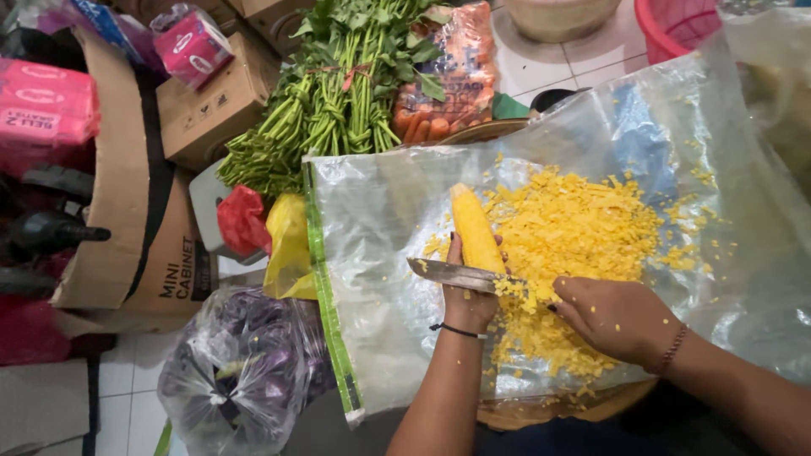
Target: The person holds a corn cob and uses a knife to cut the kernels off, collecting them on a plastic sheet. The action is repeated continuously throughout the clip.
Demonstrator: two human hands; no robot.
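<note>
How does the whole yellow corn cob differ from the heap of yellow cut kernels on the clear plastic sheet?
The whole yellow corn cob is one long piece gripped by the left hand; the heap of yellow cut kernels is loose and scattered on the clear plastic sheet. The cob meets the knife blade; the heap lies beyond it. Both are yellow.

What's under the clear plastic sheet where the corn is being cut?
Under the clear plastic sheet, a round brown wooden board's edge shows near the person. Its middle is covered by yellow cut corn kernels.
</note>
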